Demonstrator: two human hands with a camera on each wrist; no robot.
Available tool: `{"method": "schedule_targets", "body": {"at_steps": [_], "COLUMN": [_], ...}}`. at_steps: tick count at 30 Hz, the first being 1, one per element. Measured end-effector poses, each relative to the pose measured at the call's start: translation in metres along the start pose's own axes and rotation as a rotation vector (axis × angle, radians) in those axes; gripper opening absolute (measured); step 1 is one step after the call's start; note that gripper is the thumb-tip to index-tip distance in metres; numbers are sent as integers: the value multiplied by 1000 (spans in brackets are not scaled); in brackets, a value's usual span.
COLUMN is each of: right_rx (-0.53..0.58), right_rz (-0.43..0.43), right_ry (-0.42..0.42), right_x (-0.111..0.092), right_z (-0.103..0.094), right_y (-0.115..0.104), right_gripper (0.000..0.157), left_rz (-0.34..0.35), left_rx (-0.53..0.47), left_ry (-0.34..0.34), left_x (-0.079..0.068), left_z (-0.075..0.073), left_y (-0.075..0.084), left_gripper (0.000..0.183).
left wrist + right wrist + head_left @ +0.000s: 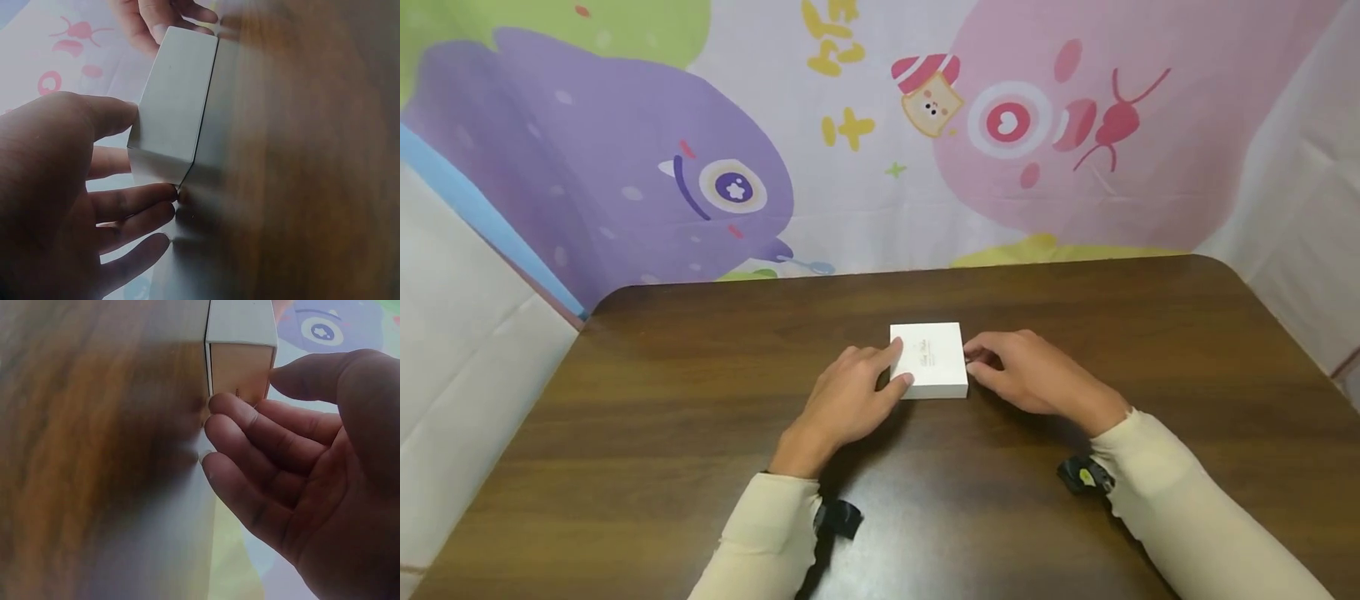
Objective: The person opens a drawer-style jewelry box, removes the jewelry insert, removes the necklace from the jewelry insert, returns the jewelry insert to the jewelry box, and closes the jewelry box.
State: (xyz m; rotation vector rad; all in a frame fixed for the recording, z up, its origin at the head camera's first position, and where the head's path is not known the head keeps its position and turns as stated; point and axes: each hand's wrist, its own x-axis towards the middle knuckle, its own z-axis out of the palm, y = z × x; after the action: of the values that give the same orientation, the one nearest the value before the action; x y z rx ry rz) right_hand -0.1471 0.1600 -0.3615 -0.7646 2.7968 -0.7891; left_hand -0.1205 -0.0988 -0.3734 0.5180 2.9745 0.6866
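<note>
A small flat white box (934, 358) with faint printing on its lid lies on the brown wooden table. My left hand (850, 392) is at its left side, thumb and index finger resting on the top. In the left wrist view, the other fingers (140, 199) extend at the box's left end, close over the tabletop. My right hand (1037, 371) is at the right end, thumb and index fingertips by the edge. The right wrist view shows a beige inner end face (240, 369) framed by the white sleeve, with a small dark mark near my loosely bent fingers.
The wooden table (662, 467) reaches a cloth backdrop (865, 208) printed with purple and pink cartoon figures. Pale cloth hangs at both sides. Each wrist carries a black camera strap (838, 518) below a cream sleeve (767, 529).
</note>
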Motion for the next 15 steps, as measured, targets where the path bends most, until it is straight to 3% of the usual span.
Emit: {"method": "schedule_targets", "body": {"at_steps": [15], "right_rx": [35], "right_rz": [25], "right_ry": [11], "right_x": [-3], "right_z": [0], "right_y": [-2], "right_gripper": [26], "left_rz": [18], "left_rx": [-19], "left_ry": [45], "left_x": [-3], "left_z": [1], "left_y": [2], "left_gripper": [57]}}
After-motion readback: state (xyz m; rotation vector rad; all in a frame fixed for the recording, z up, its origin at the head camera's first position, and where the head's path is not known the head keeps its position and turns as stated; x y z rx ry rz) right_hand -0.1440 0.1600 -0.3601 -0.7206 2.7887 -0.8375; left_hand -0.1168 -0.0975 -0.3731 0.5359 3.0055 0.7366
